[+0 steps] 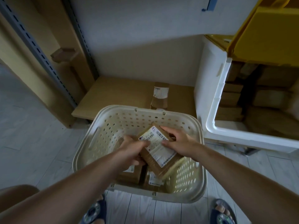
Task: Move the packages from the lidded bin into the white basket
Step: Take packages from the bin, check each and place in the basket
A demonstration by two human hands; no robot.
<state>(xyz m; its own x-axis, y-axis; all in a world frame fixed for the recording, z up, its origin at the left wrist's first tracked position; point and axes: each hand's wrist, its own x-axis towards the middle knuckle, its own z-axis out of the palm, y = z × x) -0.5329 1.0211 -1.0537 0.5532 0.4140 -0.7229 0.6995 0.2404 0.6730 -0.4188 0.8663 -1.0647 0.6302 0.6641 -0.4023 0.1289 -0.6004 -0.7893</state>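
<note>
At three o'clock I find the lidded bin (215, 101) cut off by the edge, its packages (271, 97) blurred. My left hand (131, 149) hides the basket's lower packages (153, 178).

arms: both extended forward | left hand (131, 149): fingers curled | right hand (179, 143): fingers curled

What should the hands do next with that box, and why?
Probably lower the package and let go. Both the left hand and the right hand hold it inside the white basket, just above other packages already lying there.
</note>
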